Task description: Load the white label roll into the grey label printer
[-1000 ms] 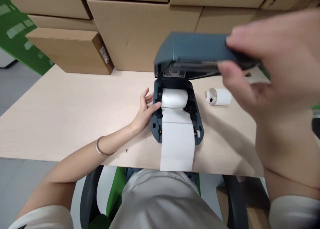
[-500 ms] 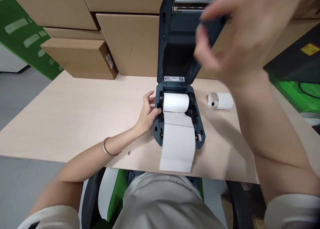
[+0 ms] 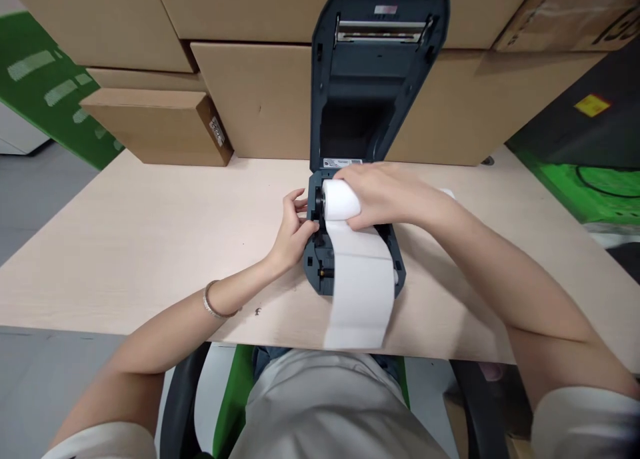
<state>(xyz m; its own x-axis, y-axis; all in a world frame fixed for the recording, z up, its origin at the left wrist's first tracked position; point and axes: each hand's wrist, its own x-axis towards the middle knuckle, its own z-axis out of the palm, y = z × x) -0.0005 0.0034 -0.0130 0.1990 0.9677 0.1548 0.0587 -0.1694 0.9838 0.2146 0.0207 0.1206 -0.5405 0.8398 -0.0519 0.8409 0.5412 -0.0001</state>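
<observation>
A dark label printer (image 3: 313,262) stands on the desk in front of me. Its lid (image 3: 373,64) is raised and leans back toward the cardboard boxes. Inside sits a white label roll (image 3: 341,200), with its loose strip (image 3: 363,299) hanging forward over the printer's front. My right hand (image 3: 380,193) is closed around the roll's right part from above, hiding that end and the holder there. At the printer's left side, my left hand (image 3: 293,235) grips the edge, thumb on the rim and fingers along the wall.
Cardboard boxes (image 3: 255,99) form a wall behind the desk (image 3: 150,245). A smaller flat carton (image 3: 160,129) stands at the back left. Behind my right forearm, a bit of a white object (image 3: 448,193) shows. Chair armrests flank me below the desk edge.
My right hand has come down from beside the raised lid onto the label roll and closed on it. The strip has shifted slightly right. My left hand stays on the printer's side.
</observation>
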